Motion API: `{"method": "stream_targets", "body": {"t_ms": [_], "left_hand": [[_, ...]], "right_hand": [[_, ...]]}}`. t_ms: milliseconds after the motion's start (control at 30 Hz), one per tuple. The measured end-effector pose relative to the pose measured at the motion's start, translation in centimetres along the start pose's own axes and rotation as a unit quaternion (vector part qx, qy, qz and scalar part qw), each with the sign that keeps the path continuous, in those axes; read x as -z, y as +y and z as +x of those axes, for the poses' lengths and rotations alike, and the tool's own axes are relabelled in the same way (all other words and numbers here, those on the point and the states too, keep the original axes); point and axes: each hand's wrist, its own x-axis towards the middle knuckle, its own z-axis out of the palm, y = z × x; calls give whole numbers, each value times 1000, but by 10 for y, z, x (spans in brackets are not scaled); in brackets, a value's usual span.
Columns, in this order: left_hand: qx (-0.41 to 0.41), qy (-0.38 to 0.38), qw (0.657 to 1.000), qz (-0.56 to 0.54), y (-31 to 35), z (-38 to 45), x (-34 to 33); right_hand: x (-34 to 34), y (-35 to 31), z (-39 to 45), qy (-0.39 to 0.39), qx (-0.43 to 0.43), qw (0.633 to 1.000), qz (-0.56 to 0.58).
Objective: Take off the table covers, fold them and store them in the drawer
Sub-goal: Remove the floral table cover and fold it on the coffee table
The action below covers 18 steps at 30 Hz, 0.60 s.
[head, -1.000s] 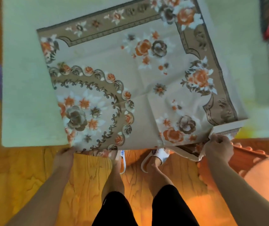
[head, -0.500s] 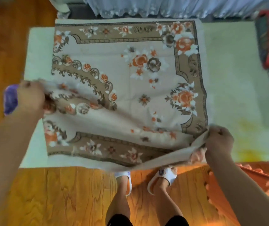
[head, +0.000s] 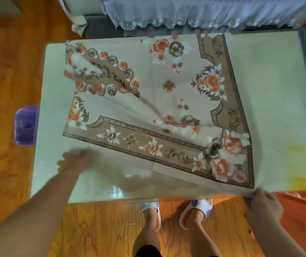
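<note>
Orange-brown wooden flooring [head: 9,80] surrounds a pale green table [head: 278,108] that fills the middle of the head view. On the table lies the floral table cover [head: 167,86], beige with orange and brown flowers and a tan border, partly folded over itself so that a fold runs diagonally across its left half and wrinkles gather near its centre. The cover sits toward the table's left and middle, leaving bare tabletop on the right.

At the near right corner of the cover, the right hand [head: 265,204] pinches the cloth's edge just at the table's front rim, fingers curled around it. The left hand [head: 76,162] is blurred over the near left part of the table, close beside the cover's front border; whether it holds or merely touches the cloth cannot be told.

Beyond the table hangs a light blue frilled fabric [head: 204,13]. A purple object [head: 26,125] sits on the floor just left of the table. Two feet in white slippers [head: 196,206] stand below the table's front edge.
</note>
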Motion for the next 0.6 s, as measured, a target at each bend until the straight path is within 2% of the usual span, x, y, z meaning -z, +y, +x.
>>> {"method": "stream_targets", "body": {"t_ms": [100,167,267,333,433,500,600], "left_hand": [[13,21,999,-29,-11,2,-10],[-14,73,993,-94,-3,18,-3],[-106,98,986,-83,21,45,14],[-134,79,988,-22,39,73,17],[-124,79,986,83,58,91,17],[-112,44,991,62,56,91,16],[-155,13,985,74,26,81,25]], "right_hand": [[0,14,23,-30,-23,999,11],[-7,6,33,-33,-53,997,45],[-13,12,41,-42,-92,994,51],[-20,19,44,-49,-81,994,51],[-35,24,40,-43,-47,997,42],[-42,24,36,-42,-24,998,32],[-41,23,31,-32,-20,999,23]]}}
